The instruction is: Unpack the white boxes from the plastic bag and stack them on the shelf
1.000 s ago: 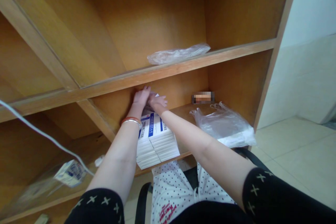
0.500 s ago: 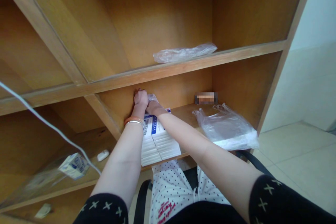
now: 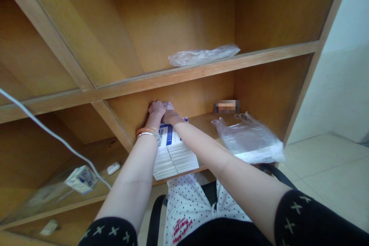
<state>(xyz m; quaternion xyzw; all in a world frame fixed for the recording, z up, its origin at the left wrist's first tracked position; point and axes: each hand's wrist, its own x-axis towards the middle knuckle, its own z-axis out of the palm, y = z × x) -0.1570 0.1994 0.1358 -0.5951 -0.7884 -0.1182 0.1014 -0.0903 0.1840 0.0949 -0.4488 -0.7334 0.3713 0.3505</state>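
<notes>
Both my arms reach into the lower compartment of a wooden shelf unit [image 3: 201, 71]. A stack of white boxes with blue labels [image 3: 174, 150] stands at the compartment's front left. Behind the stack, my left hand [image 3: 156, 108], with bracelets on the wrist, is closed into a fist around a bit of clear plastic [image 3: 168, 105]. My right hand [image 3: 170, 115] presses against it with fingers curled, gripping the same plastic over the back of the boxes. The fingertips of both hands are mostly hidden.
A crumpled clear plastic bag [image 3: 250, 139] lies on the same shelf to the right. Another clear bag [image 3: 203, 54] rests on the shelf above. A small blue-and-white box [image 3: 82, 179] and a white cable [image 3: 54, 136] are in the left compartment. A tiled floor [image 3: 331, 173] is at right.
Both hands have closed from spread fingers into fists at the back of the box stack. The view shifted slightly left and up.
</notes>
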